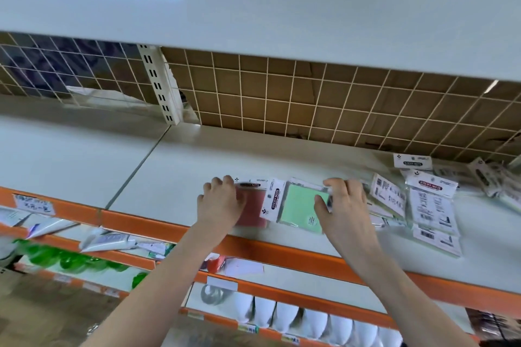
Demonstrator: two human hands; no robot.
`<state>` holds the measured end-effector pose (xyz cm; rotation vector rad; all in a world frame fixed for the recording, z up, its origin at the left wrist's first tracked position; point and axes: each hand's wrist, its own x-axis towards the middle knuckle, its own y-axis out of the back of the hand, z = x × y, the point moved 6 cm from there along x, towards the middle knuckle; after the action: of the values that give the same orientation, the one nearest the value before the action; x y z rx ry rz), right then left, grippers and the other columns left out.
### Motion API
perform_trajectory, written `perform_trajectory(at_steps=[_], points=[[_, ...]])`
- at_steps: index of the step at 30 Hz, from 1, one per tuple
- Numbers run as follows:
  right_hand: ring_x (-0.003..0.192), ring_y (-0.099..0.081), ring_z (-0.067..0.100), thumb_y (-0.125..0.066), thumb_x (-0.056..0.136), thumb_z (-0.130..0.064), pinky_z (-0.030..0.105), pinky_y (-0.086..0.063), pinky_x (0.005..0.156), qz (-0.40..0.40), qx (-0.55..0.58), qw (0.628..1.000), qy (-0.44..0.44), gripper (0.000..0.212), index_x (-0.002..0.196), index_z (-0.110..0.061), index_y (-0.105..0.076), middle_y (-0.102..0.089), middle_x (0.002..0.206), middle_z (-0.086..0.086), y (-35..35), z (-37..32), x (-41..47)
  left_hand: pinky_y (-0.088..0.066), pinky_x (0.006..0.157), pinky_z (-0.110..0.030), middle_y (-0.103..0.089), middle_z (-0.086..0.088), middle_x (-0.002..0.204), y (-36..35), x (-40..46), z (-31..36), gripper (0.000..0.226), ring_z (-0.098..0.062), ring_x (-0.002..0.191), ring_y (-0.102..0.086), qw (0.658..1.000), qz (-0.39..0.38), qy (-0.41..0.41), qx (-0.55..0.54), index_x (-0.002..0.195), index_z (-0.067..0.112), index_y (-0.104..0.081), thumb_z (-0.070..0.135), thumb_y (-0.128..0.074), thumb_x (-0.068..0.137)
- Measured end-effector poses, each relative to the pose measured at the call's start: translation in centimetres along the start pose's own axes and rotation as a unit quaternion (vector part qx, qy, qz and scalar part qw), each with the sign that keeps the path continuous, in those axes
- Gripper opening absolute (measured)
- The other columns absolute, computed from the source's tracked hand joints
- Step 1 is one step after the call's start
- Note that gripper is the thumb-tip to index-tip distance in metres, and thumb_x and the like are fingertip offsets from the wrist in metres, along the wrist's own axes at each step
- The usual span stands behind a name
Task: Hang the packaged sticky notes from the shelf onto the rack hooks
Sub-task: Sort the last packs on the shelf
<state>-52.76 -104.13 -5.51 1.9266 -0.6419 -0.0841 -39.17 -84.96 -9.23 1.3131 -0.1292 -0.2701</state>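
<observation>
Green sticky-note pack (303,204) under right grip (342,205)

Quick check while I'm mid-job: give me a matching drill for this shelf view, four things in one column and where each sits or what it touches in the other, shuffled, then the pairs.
Things:
1. left hand
2. right hand
3. red sticky note pack
4. upright white-header pack

Places:
A. at the back, by the wire grid
B. grips the right edge of the green sticky note pack
C. rests on the red pack
D. flat near the shelf's orange edge, left of the green pack

Pairs: 1-C, 2-B, 3-D, 4-A
</observation>
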Motion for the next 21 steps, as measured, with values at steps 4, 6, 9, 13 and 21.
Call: perform_trajectory(at_steps=[4, 6, 9, 13, 21], points=[[0.128, -0.037, 0.028, -0.055, 0.092, -0.042, 0.038, -0.033, 0.103, -0.162, -0.055, 0.981, 0.091, 0.056, 0.138, -0.014, -0.041, -0.045, 0.135, 0.009, -4.1, -3.5, 3.4, -0.039, 0.096, -0.045, -0.047, -0.013, 0.127, -0.4, 2.0, 2.0, 0.056, -0.034, 0.123, -0.041, 0.998, -0.036, -0.042, 0.014, 0.129, 0.012, -0.043, 0.049, -0.054, 0.089], [0.132, -0.031, 0.028, -0.053, 0.086, -0.059, 0.044, -0.033, 0.103, -0.242, -0.115, 0.959, 0.089, 0.073, 0.143, -0.017, -0.034, -0.04, 0.14, 0.007, -6.6, -4.1, 4.2, -0.038, 0.096, -0.045, -0.044, -0.012, 0.129, -0.4, 2.8, 2.5, 0.055, -0.033, 0.124, -0.037, 0.997, -0.063, -0.054, 0.007, 0.132, 0.015, -0.041, 0.045, -0.057, 0.089], [0.125, -0.034, 0.028, -0.058, 0.081, -0.062, 0.046, -0.037, 0.095, -0.249, -0.15, 0.953, 0.087, 0.07, 0.134, -0.018, -0.045, -0.046, 0.131, 0.005, -8.1, -4.4, 4.8, -0.04, 0.098, -0.046, -0.042, -0.012, 0.13, -0.6, 4.5, 2.5, 0.051, -0.032, 0.126, -0.036, 0.989, -0.131, -0.071, 0.0, 0.131, 0.015, -0.044, 0.034, -0.063, 0.088], [0.12, -0.045, 0.028, -0.065, 0.084, -0.042, 0.041, -0.039, 0.089, -0.202, -0.143, 0.964, 0.098, 0.047, 0.12, -0.015, -0.052, -0.053, 0.122, 0.005, -8.2, -4.9, 5.0, -0.043, 0.099, -0.039, -0.046, -0.017, 0.13, -1.1, 5.9, 2.8, 0.045, -0.034, 0.12, -0.045, 0.979, -0.185, -0.082, 0.022, 0.128, 0.009, -0.044, 0.02, -0.06, 0.088], [0.101, -0.057, 0.037, -0.058, 0.09, -0.039, 0.035, -0.037, 0.067, -0.121, -0.029, 0.992, 0.003, 0.026, 0.104, -0.017, -0.054, -0.064, 0.109, 0.011, -6.0, -3.9, 4.7, -0.041, 0.096, -0.041, -0.034, -0.02, 0.136, -0.8, 6.3, 2.1, 0.053, -0.038, 0.126, -0.036, 0.988, -0.149, -0.04, -0.004, 0.137, 0.005, -0.031, 0.012, -0.057, 0.09]])
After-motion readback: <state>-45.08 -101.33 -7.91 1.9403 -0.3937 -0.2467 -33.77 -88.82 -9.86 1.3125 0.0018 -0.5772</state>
